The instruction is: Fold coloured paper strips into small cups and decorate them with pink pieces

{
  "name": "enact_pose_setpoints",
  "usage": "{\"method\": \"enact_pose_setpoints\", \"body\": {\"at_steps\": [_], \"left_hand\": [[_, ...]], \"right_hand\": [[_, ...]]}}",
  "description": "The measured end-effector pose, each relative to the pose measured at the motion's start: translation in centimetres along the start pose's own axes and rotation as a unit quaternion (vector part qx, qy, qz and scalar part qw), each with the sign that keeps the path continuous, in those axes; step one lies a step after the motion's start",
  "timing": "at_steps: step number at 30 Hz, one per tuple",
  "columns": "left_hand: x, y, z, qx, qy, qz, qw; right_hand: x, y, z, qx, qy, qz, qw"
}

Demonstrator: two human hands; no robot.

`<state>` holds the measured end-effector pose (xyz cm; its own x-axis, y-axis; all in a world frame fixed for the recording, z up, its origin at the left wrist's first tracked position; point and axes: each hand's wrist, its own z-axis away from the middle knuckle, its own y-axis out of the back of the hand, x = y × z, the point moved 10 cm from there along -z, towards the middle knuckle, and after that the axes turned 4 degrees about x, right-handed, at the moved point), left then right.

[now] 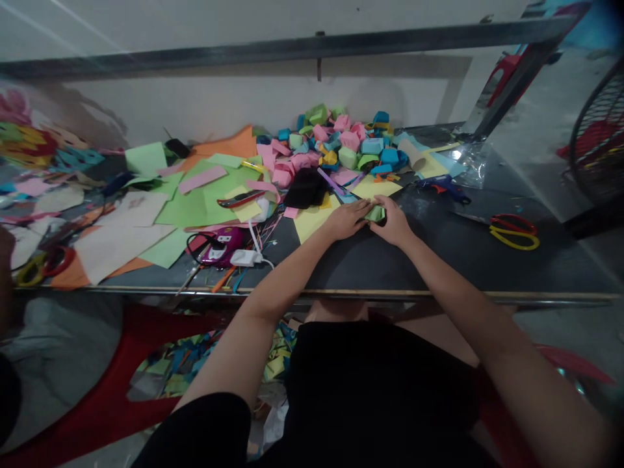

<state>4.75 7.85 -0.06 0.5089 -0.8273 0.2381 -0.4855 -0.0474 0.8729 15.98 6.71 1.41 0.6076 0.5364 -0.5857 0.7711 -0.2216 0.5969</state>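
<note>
A small green folded paper piece (pixel 375 213) sits between my two hands at the middle of the dark table. My right hand (pixel 394 223) curls around its right side, thumb and fingers closed on it. From the left, my left hand (pixel 345 221) presses its fingers together against the same piece; the fingertips are partly hidden. Yellow paper sheets (pixel 312 221) lie beside and behind my hands. Just beyond is a black phone (pixel 305 188), and past it rises a heap of small folded paper shapes (pixel 348 140) in pink, blue, green and orange.
Scissors with red and yellow handles (pixel 514 232) and a blue glue gun (pixel 444 187) lie at right. At left are green sheets (pixel 195 201), a box cutter (pixel 240 199) and a purple power strip (pixel 224 246). A fan (pixel 599 143) stands far right; another person sits at left.
</note>
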Motion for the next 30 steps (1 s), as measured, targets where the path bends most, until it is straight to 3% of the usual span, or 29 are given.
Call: {"method": "enact_pose_setpoints", "body": {"at_steps": [3,6,10,13,15,18,21,25,30], "left_hand": [[0.2,0.5,0.1,0.026,0.004,0.037,0.999],[-1.0,1.8,0.2,0.08,0.059,0.118,0.988],[-4.0,3.0,0.8,0.173,0.181,0.269,0.93],[-4.7,2.5,1.1,0.176,0.228,0.332,0.898],[-4.3,2.1,1.1,0.145,0.242,0.293,0.914],[-3.6,1.7,1.0,0.097,0.252,0.144,0.952],[-2.5,2.4,0.6,0.119,0.22,0.042,0.967],[-1.6,1.9,0.1,0.104,0.188,0.06,0.975],[-2.7,1.5,0.9,0.095,0.271,0.071,0.955]], "right_hand": [[0.3,0.2,0.0,0.006,-0.007,-0.021,1.0],[1.6,0.1,-0.1,0.004,-0.065,-0.103,0.993],[2.7,-0.7,-0.1,-0.021,-0.132,-0.231,0.964],[2.2,-0.6,-0.2,-0.017,-0.115,-0.242,0.963],[1.9,-0.2,-0.2,-0.003,-0.106,-0.224,0.969],[1.5,0.4,-0.3,0.012,-0.092,-0.169,0.981],[0.8,0.7,-0.5,0.01,-0.066,-0.106,0.992],[-0.1,0.6,-0.4,-0.02,-0.04,-0.105,0.993],[-2.4,-0.2,0.1,-0.081,0.07,-0.068,0.992]]}}
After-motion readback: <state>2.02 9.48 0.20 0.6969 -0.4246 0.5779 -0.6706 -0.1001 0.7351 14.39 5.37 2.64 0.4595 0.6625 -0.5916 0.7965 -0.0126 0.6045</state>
